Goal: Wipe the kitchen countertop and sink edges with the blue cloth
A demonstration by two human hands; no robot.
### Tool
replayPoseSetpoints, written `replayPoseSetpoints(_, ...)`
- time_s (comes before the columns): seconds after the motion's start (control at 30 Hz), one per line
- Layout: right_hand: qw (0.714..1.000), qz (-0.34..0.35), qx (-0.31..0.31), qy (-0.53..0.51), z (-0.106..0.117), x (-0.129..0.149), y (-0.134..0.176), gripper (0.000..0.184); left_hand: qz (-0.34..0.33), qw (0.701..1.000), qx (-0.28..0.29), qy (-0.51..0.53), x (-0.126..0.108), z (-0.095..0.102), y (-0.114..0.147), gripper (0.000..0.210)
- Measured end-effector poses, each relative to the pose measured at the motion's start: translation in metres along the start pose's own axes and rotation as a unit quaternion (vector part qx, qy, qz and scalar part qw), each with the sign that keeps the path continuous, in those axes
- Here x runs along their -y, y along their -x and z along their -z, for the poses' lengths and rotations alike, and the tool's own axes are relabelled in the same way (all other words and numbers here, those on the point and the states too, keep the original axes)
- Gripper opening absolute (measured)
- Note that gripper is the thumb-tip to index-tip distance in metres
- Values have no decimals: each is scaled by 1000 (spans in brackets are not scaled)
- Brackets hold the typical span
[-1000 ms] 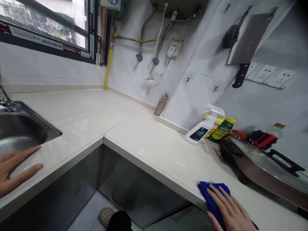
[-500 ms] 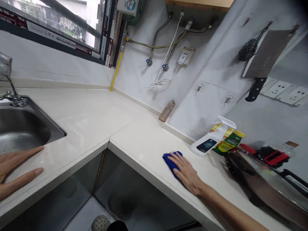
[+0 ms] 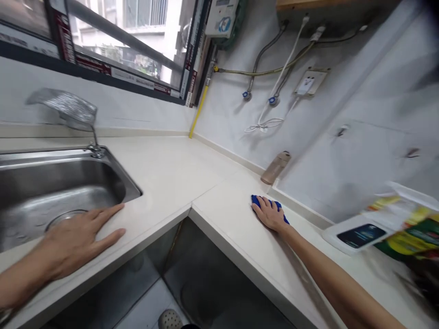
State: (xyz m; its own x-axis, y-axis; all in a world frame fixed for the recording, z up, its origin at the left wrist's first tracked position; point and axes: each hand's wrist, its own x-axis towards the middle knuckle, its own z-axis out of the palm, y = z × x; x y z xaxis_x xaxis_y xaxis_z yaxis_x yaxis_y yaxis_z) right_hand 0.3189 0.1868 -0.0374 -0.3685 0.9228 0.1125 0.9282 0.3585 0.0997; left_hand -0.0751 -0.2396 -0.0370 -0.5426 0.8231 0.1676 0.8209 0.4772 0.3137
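Observation:
Under my right hand [image 3: 270,214] a blue cloth [image 3: 285,220] is pressed onto the white countertop [image 3: 219,224]; its edges show past my fingers, which curl over it. My left hand [image 3: 80,237] rests on the counter's front edge beside the steel sink [image 3: 130,189], thumb and fingers spread, with nothing in it. A brownish bottle [image 3: 276,168] stands against the wall, just beyond the cloth. To the right of my right arm is a white spray bottle [image 3: 360,233].
A foil-wrapped faucet [image 3: 73,107] rises behind the sink. Green and yellow packaging [image 3: 411,237], blurred, lies at the right. A yellow pipe [image 3: 199,112], hoses and a white cable [image 3: 264,125] run along the wall. Below the counter, a shoe [image 3: 170,319] shows on the floor.
My right hand has slid the cloth farther back on the counter, closer to the brownish bottle. The view has turned left, showing more of the sink and my left hand.

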Motion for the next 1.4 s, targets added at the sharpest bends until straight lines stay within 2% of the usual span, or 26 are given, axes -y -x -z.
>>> replayPoseSetpoints(0.1, 997, 68, 5, -31, 6, 69, -8, 68, 4, 998, 38, -47, -15, 10, 7, 71)
replayPoseSetpoints(0.2, 989, 133, 6, -61, 21, 147, -2, 69, -14, 999, 26, -33, -21, 13, 13, 72)
replayPoseSetpoints(0.3, 976, 200, 2, -85, 40, 226, 22, 69, -1, 1000, 13, -29, -20, 15, 22, 70)
replayPoseSetpoints(0.4, 954, 280, -3, -106, 55, 291, 66, 69, 27, 998, 25, -44, -15, 23, 45, 64)
replayPoseSetpoints(0.5, 915, 378, -17, -141, 63, 339, 128, 70, 39, 997, 34, -56, -7, 37, 83, 67)
replayPoseSetpoints(0.63, 848, 482, -42, -214, 69, 379, 213, 70, 81, 996, -22, -23, 1, 56, 140, 74)
replayPoseSetpoints(0.7, 811, 526, -33, -255, 72, 392, 242, 68, 112, 992, -60, 25, 0, 66, 161, 75)
replayPoseSetpoints(0.8, 750, 561, -7, -349, 77, 395, 249, 61, 161, 976, -98, 106, -7, 79, 179, 76)
replayPoseSetpoints(0.87, 719, 544, -19, -433, 77, 381, 227, 54, 175, 971, -102, 128, -15, 85, 182, 76)
replayPoseSetpoints(0.93, 710, 505, -80, -485, 70, 352, 191, 52, 168, 975, -94, 112, -25, 87, 177, 74)
replayPoseSetpoints(1.0, 743, 470, -151, -452, 54, 311, 151, 51, 139, 984, -84, 75, -37, 84, 166, 70)
replayPoseSetpoints(1.07, 802, 456, -176, -343, 32, 264, 113, 51, 96, 992, -81, 22, -49, 76, 149, 66)
replayPoseSetpoints(1.13, 861, 434, -155, -214, 8, 219, 83, 56, 44, 994, -86, -44, -61, 65, 128, 62)
replayPoseSetpoints(1.2, 899, 400, -110, -139, -15, 184, 60, 67, 2, 991, -89, -103, -71, 52, 106, 60)
replayPoseSetpoints(1.23, 908, 389, -89, -132, -26, 171, 52, 72, -8, 989, -88, -120, -76, 45, 96, 61)
replayPoseSetpoints(1.3, 906, 382, -77, -164, -45, 157, 42, 80, 3, 989, -72, -130, -82, 31, 80, 65)
replayPoseSetpoints(1.33, 897, 382, -97, -199, -53, 155, 41, 84, 21, 990, -61, -127, -83, 24, 75, 68)
replayPoseSetpoints(1.4, 855, 372, -191, -308, -66, 159, 48, 90, 60, 989, -43, -126, -85, 13, 70, 72)
